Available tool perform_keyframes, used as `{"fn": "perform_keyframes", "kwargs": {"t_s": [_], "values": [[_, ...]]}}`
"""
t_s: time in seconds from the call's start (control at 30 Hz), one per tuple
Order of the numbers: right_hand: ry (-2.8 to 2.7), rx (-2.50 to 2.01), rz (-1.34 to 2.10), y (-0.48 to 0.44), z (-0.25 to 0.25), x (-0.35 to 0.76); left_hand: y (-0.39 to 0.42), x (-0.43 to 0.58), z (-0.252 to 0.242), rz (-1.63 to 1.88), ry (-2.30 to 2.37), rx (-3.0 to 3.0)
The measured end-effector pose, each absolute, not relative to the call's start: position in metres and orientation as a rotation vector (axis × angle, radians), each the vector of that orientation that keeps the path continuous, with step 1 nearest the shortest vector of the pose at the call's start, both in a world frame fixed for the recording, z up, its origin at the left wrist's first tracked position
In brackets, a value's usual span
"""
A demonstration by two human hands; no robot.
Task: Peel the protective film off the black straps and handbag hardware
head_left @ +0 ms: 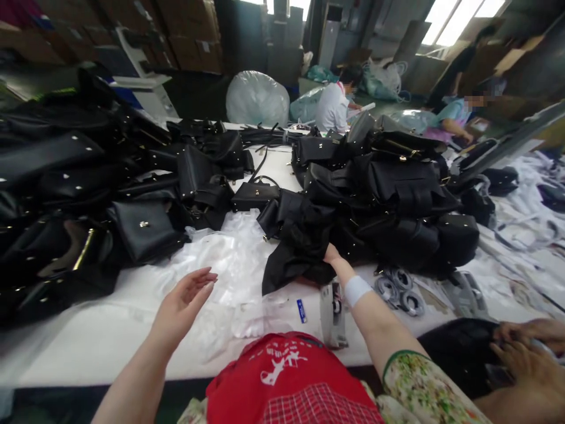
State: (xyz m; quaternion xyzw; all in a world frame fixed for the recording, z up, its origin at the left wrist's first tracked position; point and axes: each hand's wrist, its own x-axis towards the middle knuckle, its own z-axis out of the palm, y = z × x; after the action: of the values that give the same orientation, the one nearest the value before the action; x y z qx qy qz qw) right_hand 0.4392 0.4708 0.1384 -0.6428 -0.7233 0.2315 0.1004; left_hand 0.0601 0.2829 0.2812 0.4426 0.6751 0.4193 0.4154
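Observation:
My left hand (188, 300) hovers over the near side of the white table, its fingers stretched out and nothing in it. Farther right, my right hand (331, 254) grips the edge of a crumpled black cloth (293, 259), its fingertips partly hidden in the folds. The cloth drapes from the pile of black handbags down toward the table. Beside my left hand lies a heap of thin, clear plastic bags (207, 253). A black handbag with a gold clasp (143, 229) sits just beyond it.
Black handbags are piled at left (48, 171) and right (406, 182). Near my right forearm are a tape dispenser (334, 315), a small blue packet (301, 311) and grey rolls (399, 291). At lower right, a co-worker's hands (525, 353) handle a black item. Other people sit beyond the table.

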Motion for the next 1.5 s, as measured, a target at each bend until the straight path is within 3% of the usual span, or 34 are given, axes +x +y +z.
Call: {"fn": "perform_keyframes", "kwargs": {"t_s": [0.2,0.27,0.4,0.57,0.73,0.93,1.17,1.5], "values": [[-2.045,-1.856,0.596,0.445,0.168,0.437,0.267,0.017,0.281,1.237,1.832,1.036],[-1.692,-1.866,0.242,0.422,0.17,0.429,0.258,-0.009,0.276,1.366,1.933,0.911],[-1.88,-1.651,-0.081,0.374,0.156,0.398,0.238,-0.044,0.259,1.487,2.045,0.731],[-2.365,-1.783,0.023,0.384,0.112,0.381,0.224,-0.055,0.254,1.416,2.045,0.708],[-2.436,-1.875,0.081,0.44,0.09,0.379,0.201,-0.085,0.274,1.362,2.139,0.678],[-2.472,-1.91,-0.124,0.434,0.09,0.371,0.173,-0.15,0.273,1.403,2.182,0.599],[-2.546,-2.421,-0.295,0.385,0.104,0.359,0.176,-0.257,0.248,1.335,2.045,0.629],[-2.152,-2.537,-0.339,0.328,0.129,0.313,0.207,-0.356,0.226,1.106,1.975,0.713]]}}
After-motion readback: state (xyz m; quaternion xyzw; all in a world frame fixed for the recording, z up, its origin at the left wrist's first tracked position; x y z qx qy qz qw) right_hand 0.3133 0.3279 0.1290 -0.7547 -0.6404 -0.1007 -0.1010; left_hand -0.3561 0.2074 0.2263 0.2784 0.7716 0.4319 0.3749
